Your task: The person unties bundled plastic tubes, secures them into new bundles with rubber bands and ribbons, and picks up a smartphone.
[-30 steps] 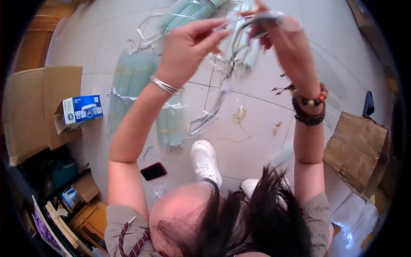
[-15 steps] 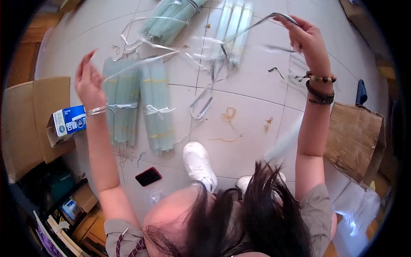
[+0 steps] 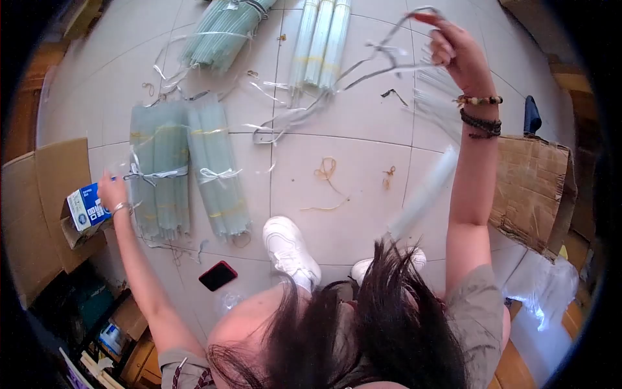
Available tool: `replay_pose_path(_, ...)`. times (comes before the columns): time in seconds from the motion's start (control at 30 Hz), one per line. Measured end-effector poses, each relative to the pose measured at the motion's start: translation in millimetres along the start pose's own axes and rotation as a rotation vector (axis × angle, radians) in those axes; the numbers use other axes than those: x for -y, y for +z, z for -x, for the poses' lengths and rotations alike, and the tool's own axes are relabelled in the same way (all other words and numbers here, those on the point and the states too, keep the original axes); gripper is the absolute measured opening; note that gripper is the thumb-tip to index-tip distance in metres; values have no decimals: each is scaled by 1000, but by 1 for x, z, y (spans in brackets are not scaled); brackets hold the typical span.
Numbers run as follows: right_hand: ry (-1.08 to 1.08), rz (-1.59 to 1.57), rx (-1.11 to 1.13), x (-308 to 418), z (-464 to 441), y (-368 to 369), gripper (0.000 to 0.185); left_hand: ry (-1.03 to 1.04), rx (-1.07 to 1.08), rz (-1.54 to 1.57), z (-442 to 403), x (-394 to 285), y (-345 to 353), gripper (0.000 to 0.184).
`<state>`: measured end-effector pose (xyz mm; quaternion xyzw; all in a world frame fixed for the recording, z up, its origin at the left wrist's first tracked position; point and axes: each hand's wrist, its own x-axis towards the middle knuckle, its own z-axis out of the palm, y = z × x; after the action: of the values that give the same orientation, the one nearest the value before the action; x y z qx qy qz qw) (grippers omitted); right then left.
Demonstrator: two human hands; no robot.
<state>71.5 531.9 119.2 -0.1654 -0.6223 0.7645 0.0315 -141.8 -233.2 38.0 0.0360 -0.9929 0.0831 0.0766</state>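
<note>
It looks like a home workspace: tiled floor (image 3: 369,227), cardboard box (image 3: 528,188), bundled pale tubes (image 3: 155,204).

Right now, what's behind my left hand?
Behind your left hand, a blue-and-white box and pale tiled floor show past it. Whatever the hand itself covers, including part of the box, can't be seen, nor can I tell whether they touch.
</note>
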Motion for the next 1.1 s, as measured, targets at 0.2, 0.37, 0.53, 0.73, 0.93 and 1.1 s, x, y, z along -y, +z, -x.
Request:
replay_pose_path(0.2, 58, 281, 735, 43, 32, 171, 45, 830, 74, 1056, 90, -276, -151, 90)
replay_pose_path(0.37, 66, 143, 652, 60, 45, 199, 43, 714, 911, 1401, 122, -329, -198, 34)
replay_pose_path(0.53, -211, 476, 505, 20, 11, 139, 41, 595, 826, 2006, 112, -274, -211, 32)
replay_pose_path(0.73, 43, 398, 213, -77, -33, 66, 31, 457, 378, 2432, 34, -167, -246, 28)
replay_pose_path(0.93, -46, 282, -107, -78, -72, 3, 35, 206, -66, 2103, 30, -130, -189, 31)
replay_pose_path(1.1, -428, 780, -538, -37, -73, 11, 23, 327, -267, 1244, 17, -111, -123, 22)
